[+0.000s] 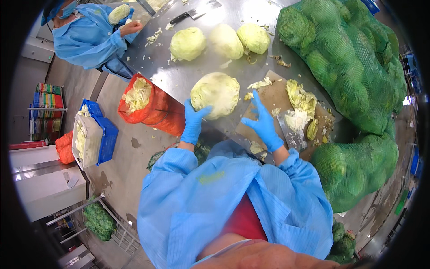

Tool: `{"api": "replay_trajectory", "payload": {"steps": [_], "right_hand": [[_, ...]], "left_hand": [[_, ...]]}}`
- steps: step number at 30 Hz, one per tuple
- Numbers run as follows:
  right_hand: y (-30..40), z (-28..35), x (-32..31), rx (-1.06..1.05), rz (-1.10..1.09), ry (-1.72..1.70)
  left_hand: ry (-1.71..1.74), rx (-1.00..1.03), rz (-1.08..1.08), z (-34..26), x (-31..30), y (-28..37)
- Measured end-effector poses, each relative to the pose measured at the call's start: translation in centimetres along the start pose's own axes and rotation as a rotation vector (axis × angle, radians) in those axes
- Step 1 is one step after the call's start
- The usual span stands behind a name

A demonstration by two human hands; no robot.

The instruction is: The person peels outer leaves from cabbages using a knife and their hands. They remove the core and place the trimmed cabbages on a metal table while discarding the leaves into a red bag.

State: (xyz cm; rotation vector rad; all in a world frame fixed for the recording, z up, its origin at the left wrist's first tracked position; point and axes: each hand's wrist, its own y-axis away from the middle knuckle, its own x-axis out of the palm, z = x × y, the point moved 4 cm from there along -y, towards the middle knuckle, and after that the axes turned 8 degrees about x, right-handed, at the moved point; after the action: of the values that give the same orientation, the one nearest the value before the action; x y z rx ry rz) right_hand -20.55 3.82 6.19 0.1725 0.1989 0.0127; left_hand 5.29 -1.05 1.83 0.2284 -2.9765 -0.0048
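My left hand (194,122), in a blue glove, has its thumb and fingers around the lower left side of a pale, trimmed cabbage head (215,94) at the table's near edge. To the right of that cabbage, apart from it, is my gloved right hand (263,124), its fingers spread and nothing in it. Beneath and beyond the right hand lies a brown cutting board (268,92). On the board are yellowed cabbage leaves (299,95), a pale chunk of cabbage (297,119) and a flat metal blade (291,137), partly covered by scraps.
Several pale cabbages (188,43) and a cleaver (195,14) lie farther back on the steel table (161,67). Green net sacks of cabbages (349,67) fill the right side. An orange sack (164,111) of leaves stands left. A co-worker (90,37) holds a cabbage at upper left.
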Motion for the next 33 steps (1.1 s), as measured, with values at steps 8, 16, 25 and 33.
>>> {"api": "replay_trajectory", "payload": {"steps": [8,16,25,33], "right_hand": [[-3.0,4.5,-1.2,-0.294,0.098,0.143],[-4.4,5.7,-2.9,-0.344,0.071,0.465],[-7.4,4.7,-1.7,-0.339,-0.055,0.811],[-8.4,4.8,-2.5,-0.447,-0.031,0.589]], "left_hand": [[-0.107,0.173,0.513,-3.4,5.5,1.0],[-0.134,0.087,0.559,-3.9,7.8,-2.7],[-0.135,0.049,0.569,-4.3,8.7,-4.2],[-0.082,0.039,0.613,-4.1,8.1,-4.2]]}}
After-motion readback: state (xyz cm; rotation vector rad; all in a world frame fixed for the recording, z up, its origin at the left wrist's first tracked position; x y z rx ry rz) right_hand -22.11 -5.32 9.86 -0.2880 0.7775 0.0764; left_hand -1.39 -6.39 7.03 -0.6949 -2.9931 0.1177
